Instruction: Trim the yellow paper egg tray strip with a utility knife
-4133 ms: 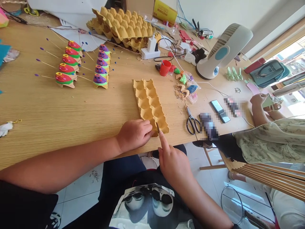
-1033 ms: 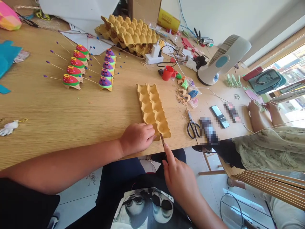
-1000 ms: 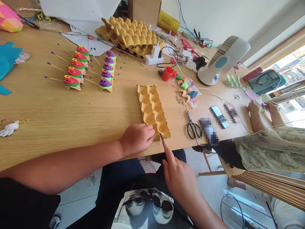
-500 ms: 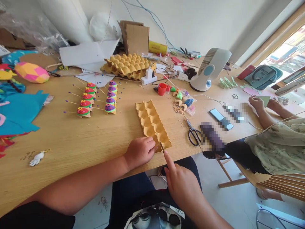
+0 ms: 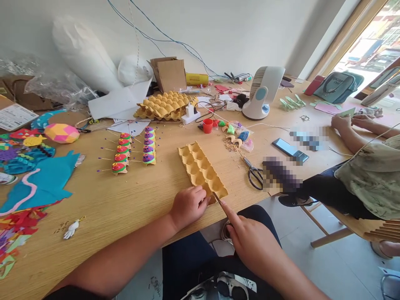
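Only the view has lifted in the last half second; both hands stay put. The left hand (image 5: 187, 206), fingers curled, pins the egg tray (image 5: 200, 168) by its near end at the table (image 5: 125, 200) edge. The right hand (image 5: 250, 241) is closed on a thin knife (image 5: 216, 198) (forefinger along it). The tray looks light and stiff but easily torn, so it is best held by its flat rims.

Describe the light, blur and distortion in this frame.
Head view: the window at right blows out and its frame leans from the wide lens; two pixelated patches hide items near the black-handled scissors; left hand, right hand, thin blade and yellow cardboard egg tray are sharp.
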A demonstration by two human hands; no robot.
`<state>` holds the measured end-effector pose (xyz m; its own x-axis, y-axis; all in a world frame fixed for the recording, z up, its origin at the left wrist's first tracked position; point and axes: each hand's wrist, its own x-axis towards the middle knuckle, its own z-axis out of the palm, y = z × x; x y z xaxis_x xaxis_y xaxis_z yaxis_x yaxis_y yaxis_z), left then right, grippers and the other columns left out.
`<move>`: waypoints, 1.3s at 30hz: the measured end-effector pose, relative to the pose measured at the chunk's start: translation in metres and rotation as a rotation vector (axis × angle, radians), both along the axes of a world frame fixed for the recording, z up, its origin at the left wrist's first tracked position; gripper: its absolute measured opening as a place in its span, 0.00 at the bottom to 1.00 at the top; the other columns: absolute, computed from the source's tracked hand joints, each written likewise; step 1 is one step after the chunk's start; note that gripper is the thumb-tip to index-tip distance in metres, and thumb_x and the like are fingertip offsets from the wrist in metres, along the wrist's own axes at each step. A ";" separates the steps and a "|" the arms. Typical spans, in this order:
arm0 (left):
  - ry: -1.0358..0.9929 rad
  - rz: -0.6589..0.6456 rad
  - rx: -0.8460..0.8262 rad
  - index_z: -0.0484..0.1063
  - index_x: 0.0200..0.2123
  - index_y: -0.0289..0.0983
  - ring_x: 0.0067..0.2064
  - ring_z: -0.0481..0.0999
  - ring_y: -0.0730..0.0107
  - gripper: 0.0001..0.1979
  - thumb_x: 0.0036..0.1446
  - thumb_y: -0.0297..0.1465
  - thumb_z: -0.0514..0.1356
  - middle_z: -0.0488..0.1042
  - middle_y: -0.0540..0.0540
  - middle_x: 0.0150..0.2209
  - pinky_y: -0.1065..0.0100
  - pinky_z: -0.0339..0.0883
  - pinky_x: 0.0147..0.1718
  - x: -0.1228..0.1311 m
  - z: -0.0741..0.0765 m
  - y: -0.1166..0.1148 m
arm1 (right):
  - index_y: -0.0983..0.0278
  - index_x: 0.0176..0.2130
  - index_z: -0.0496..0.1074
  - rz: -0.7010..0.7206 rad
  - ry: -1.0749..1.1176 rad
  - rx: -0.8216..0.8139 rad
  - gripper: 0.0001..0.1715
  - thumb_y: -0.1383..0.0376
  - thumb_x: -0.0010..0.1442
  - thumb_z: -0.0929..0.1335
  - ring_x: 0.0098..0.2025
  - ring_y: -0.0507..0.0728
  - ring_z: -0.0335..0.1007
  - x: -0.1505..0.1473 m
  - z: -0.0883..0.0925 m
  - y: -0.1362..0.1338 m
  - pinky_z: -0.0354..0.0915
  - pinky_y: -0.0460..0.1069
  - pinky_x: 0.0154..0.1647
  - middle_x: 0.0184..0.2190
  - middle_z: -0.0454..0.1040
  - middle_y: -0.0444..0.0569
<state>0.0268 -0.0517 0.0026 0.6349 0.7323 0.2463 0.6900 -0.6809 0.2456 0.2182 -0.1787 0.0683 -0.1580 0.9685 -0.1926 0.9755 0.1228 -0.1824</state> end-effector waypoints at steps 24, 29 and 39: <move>-0.011 0.006 0.010 0.66 0.27 0.39 0.32 0.70 0.68 0.16 0.68 0.38 0.53 0.71 0.49 0.30 0.64 0.53 0.29 -0.002 0.000 0.000 | 0.59 0.73 0.50 -0.010 -0.161 -0.003 0.36 0.67 0.70 0.61 0.29 0.56 0.76 -0.011 0.005 -0.007 0.54 0.49 0.25 0.32 0.79 0.46; -0.006 0.005 -0.001 0.67 0.28 0.39 0.33 0.71 0.67 0.15 0.68 0.37 0.53 0.72 0.48 0.30 0.64 0.54 0.30 -0.002 0.000 0.000 | 0.59 0.73 0.50 -0.007 -0.150 0.005 0.37 0.67 0.70 0.62 0.28 0.54 0.76 -0.011 0.002 -0.010 0.56 0.48 0.25 0.31 0.79 0.46; -0.004 0.005 0.021 0.64 0.25 0.39 0.31 0.70 0.68 0.18 0.68 0.37 0.53 0.71 0.48 0.29 0.64 0.52 0.29 -0.001 0.003 -0.001 | 0.63 0.73 0.50 -0.014 -0.223 -0.012 0.36 0.65 0.70 0.61 0.29 0.58 0.78 -0.022 0.005 0.015 0.54 0.49 0.23 0.31 0.81 0.49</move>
